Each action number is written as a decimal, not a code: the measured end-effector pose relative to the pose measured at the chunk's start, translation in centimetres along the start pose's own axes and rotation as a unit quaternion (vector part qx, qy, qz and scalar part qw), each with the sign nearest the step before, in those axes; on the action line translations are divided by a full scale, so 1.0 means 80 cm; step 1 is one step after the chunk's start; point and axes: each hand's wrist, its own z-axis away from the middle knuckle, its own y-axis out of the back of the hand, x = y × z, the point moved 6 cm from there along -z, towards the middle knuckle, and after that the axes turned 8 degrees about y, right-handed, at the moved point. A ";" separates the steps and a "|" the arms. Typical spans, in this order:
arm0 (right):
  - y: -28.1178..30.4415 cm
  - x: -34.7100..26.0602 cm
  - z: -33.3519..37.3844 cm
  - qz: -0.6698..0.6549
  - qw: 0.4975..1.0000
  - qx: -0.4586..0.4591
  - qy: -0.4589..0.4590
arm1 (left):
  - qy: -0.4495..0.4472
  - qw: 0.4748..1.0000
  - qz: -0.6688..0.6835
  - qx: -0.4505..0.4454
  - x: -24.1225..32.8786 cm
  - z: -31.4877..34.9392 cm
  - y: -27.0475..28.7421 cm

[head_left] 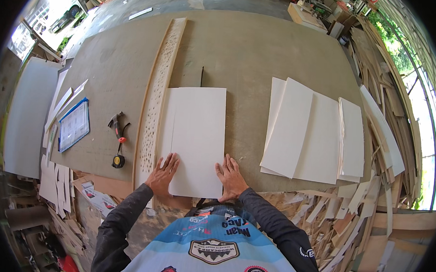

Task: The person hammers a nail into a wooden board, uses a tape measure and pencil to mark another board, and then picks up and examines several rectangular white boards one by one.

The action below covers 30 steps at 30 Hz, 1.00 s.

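A white rectangular board (198,140) lies flat on the large brown worktop in front of me, with a narrow white strip along its left side. My left hand (162,174) rests on the strip's near end with fingers stretched out. At the near right corner of the board, my right hand (231,178) is spread, its thumb over the board and its fingers along the edge. To the left of the strip runs a long wooden fence (160,83) with a hole-dotted face. A thin dark upright blade (202,76) shows just past the board's far edge.
On the worktop (252,54), several white panels (297,135) lie at right. A hammer (117,123), a tape measure (118,161) and a blue-edged clear folder (74,125) with papers sit at left. Wood offcuts (342,216) crowd below the right edge; boards (383,90) lean farther right.
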 end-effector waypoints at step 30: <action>0.026 0.045 -0.052 0.066 0.996 -0.051 -0.043 | 0.023 0.995 -0.089 -0.025 -0.026 -0.062 0.037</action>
